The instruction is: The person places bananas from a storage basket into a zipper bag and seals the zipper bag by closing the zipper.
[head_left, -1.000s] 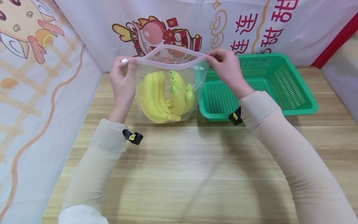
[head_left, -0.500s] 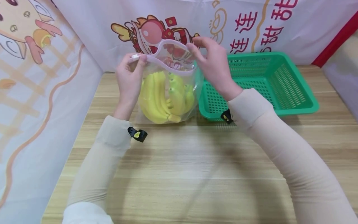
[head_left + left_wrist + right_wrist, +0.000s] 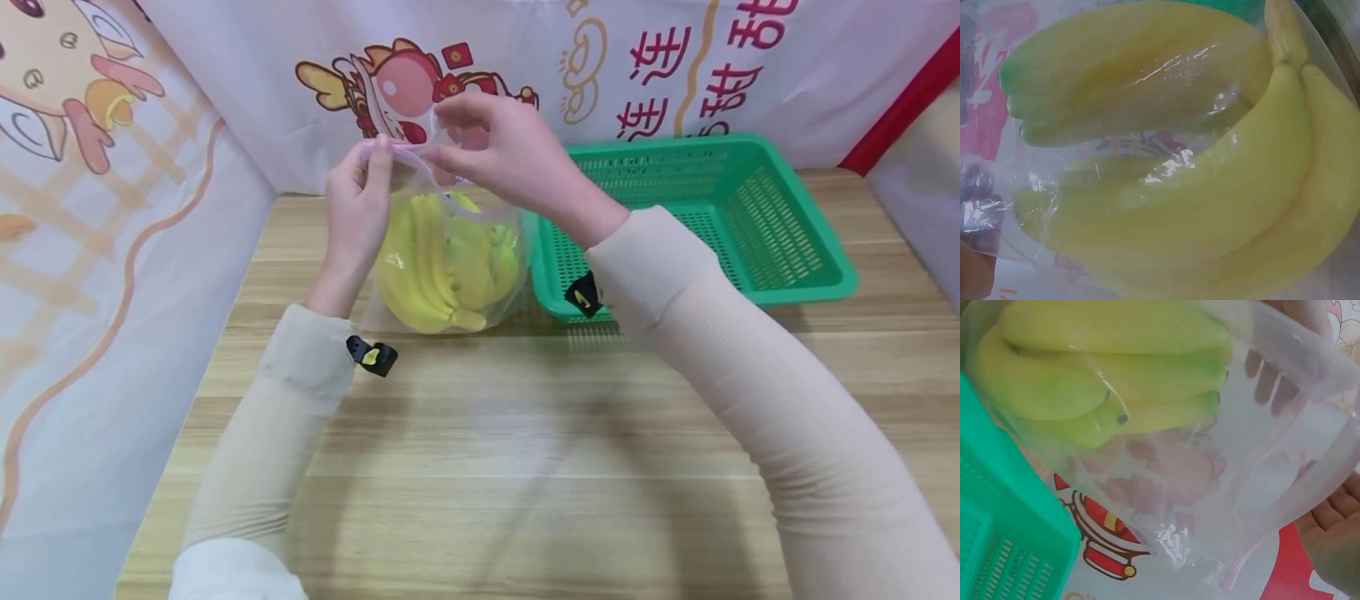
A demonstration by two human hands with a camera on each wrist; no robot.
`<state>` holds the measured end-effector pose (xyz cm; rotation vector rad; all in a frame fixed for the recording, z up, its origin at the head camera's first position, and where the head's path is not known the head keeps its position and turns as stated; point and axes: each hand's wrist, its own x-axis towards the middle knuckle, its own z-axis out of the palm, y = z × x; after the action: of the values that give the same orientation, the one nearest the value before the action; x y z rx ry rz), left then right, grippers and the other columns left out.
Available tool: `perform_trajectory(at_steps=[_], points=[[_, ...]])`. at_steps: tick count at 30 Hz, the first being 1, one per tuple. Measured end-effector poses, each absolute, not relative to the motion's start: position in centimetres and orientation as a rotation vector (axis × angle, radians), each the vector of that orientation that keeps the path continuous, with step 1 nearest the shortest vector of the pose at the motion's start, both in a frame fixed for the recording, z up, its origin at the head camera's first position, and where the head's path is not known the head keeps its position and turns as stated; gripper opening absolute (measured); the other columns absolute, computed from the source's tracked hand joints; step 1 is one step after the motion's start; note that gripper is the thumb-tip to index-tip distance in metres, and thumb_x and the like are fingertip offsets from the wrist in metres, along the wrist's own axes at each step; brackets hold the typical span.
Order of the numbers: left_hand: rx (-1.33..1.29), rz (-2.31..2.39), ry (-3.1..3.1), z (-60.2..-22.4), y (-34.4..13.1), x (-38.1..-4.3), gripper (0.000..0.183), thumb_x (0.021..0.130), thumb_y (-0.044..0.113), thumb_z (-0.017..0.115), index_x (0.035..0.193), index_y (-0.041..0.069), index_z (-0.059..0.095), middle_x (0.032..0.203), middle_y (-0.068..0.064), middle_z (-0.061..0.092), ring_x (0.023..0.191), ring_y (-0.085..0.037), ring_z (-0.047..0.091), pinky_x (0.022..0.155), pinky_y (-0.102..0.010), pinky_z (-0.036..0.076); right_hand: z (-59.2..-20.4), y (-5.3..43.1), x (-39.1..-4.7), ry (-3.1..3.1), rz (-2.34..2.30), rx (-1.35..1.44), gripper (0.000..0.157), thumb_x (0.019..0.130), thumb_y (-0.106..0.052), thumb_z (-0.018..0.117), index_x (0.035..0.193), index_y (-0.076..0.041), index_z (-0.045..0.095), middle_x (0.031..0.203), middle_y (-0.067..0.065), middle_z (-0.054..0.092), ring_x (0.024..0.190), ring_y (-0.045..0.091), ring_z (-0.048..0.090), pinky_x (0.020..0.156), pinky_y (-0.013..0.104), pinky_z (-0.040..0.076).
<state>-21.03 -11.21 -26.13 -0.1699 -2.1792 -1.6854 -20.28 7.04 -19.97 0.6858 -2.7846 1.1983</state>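
Note:
A clear zip bag with a pink strip along its mouth stands at the back of the table. Two bunches of yellow bananas with greenish tips sit inside it; the left wrist view shows the bananas close up through the film. My left hand pinches the bag's top left corner between thumb and fingers. Right beside it, my right hand reaches over the bag's mouth, thumb and fingers apart, thumb tip at the pink strip. In the right wrist view the bag's mouth gapes beside the right hand.
A green slotted basket stands right of the bag, its near left side close to the bag and partly behind my right forearm. Printed white cloth hangs behind the wooden table and along its left side.
My right hand has let go of the bag's right corner and moved left along the mouth toward my left hand. The left hand shifted slightly right, still pinching; the mouth has slackened and folded.

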Motion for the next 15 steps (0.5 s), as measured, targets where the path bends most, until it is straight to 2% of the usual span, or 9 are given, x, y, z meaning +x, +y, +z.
perform_trajectory(at_steps=[3, 8, 12, 13, 15], points=[[-0.187, -1.668, -2.225, -26.1, -11.2, -20.9, 0.036, 0.102, 0.026, 0.040, 0.112, 0.003, 0.065, 0.115, -0.013, 0.068, 0.103, -0.011, 0.062, 0.094, -0.025, 0.050, -19.6, 6.6, -20.3, -2.816, 1.180, 0.721, 0.053, 0.090, -0.036, 0.063, 0.137, -0.016, 0.051, 0.140, -0.002, 0.054, 0.127, 0.011, 0.051, 0.107, 0.022, 0.042], [-0.233, -1.631, -2.256, -26.0, -11.1, -20.9, 0.035, 0.101, 0.026, 0.044, 0.109, 0.002, 0.068, 0.113, -0.013, 0.069, 0.098, -0.009, 0.063, 0.091, -0.025, 0.051, -19.3, 5.9, -20.3, -2.845, 1.122, 0.790, 0.052, 0.091, -0.037, 0.061, 0.138, -0.017, 0.050, 0.142, -0.005, 0.052, 0.132, 0.011, 0.047, 0.111, 0.022, 0.038], [-0.242, -1.567, -2.258, -26.1, -11.0, -20.9, 0.033, 0.098, 0.025, 0.051, 0.102, 0.000, 0.072, 0.100, -0.010, 0.073, 0.086, -0.003, 0.063, 0.084, -0.021, 0.052, -19.2, 5.4, -20.4, -2.879, 1.051, 0.821, 0.046, 0.095, -0.031, 0.055, 0.139, -0.017, 0.049, 0.143, -0.005, 0.051, 0.134, 0.009, 0.044, 0.112, 0.022, 0.036], [-0.240, -1.552, -2.251, -26.1, -10.9, -21.0, 0.032, 0.097, 0.024, 0.052, 0.100, 0.000, 0.073, 0.093, -0.006, 0.074, 0.083, -0.002, 0.062, 0.081, -0.020, 0.051, -19.3, 5.4, -20.4, -2.888, 1.041, 0.826, 0.044, 0.096, -0.026, 0.054, 0.139, -0.016, 0.049, 0.143, -0.005, 0.051, 0.134, 0.009, 0.043, 0.112, 0.021, 0.035], [-0.237, -1.531, -2.244, -26.3, -10.9, -21.1, 0.033, 0.097, 0.024, 0.054, 0.082, 0.001, 0.073, 0.071, 0.003, 0.068, 0.069, -0.001, 0.055, 0.069, -0.017, 0.047, -19.2, 5.4, -20.6, -2.911, 1.030, 0.833, 0.044, 0.096, -0.015, 0.050, 0.141, -0.015, 0.047, 0.145, -0.004, 0.049, 0.136, 0.008, 0.042, 0.113, 0.020, 0.034]])
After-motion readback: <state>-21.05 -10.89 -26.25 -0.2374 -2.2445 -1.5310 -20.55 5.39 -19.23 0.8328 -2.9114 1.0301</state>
